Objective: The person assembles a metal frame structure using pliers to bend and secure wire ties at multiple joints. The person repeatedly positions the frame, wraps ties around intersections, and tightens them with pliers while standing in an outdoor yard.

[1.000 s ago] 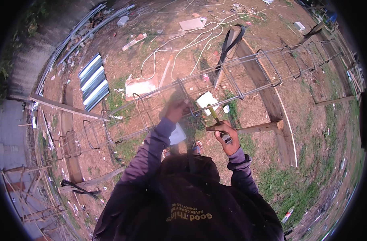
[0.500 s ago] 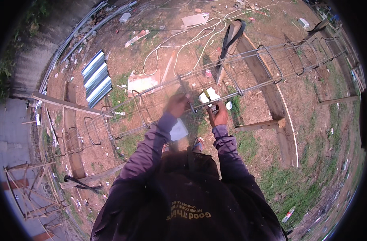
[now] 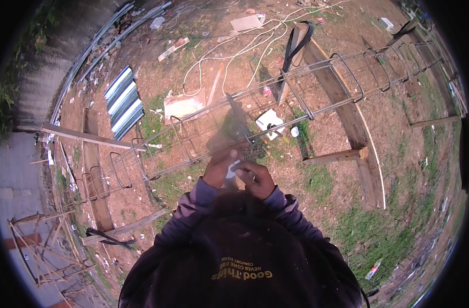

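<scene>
Both my hands are close together in front of my body, just on the near side of a long rebar cage (image 3: 224,150) of thin bars and bent stirrups. My left hand (image 3: 219,167) has its fingers drawn together near the closest bar. My right hand (image 3: 256,178) is curled, thumb and fingertips pinched beside the left hand. Whatever they grip is too small or hidden to make out. A little to the right, a small dark item with a yellowish part (image 3: 282,136) appears by the near bar. Behind it, a white piece (image 3: 269,121) shows on the ground.
Wooden planks (image 3: 342,115) on edge support the cage at right, with another support (image 3: 93,169) at left. A dark strap (image 3: 299,46) loops over a post. Beyond lie a corrugated metal sheet (image 3: 124,102), a pale cable (image 3: 199,72) and a flat board (image 3: 184,106).
My right hand has left the bar by the white piece and come left and nearer to my body. My left hand has drawn back towards me, beside it. The cage has hardly moved.
</scene>
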A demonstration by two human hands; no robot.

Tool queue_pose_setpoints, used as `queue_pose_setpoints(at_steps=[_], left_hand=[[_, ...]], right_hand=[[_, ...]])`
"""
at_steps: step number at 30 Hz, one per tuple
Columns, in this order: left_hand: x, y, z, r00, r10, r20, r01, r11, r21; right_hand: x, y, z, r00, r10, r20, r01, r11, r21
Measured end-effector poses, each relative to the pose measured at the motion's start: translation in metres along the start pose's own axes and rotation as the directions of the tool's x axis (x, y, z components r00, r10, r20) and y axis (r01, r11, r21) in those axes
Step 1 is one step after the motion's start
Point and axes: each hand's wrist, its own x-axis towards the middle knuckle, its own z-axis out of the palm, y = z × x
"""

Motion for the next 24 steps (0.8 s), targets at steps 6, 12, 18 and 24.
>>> queue_pose_setpoints(at_steps=[6, 12, 18, 24], left_hand=[[-0.008, -0.009, -0.002, 0.999, 0.002, 0.035, 0.009, 0.954, -0.301], [-0.019, -0.009, -0.007, 0.993, 0.094, -0.077, -0.114, 0.946, -0.305], [-0.039, 0.004, -0.05, 0.975, 0.082, -0.206, -0.099, 0.992, -0.073], [-0.061, 0.028, -0.122, 0.909, 0.217, -0.356, -0.205, 0.976, 0.07]], right_hand=[[-0.006, -0.01, 0.032, 0.971, -0.15, -0.185, 0.068, 0.92, -0.386], [0.006, -0.014, 0.051, 0.934, -0.208, -0.291, 0.042, 0.871, -0.49], [0.018, -0.016, 0.08, 0.947, -0.254, -0.199, 0.131, 0.867, -0.48], [0.035, -0.023, 0.124, 0.993, 0.011, -0.116, -0.039, 0.969, -0.242]])
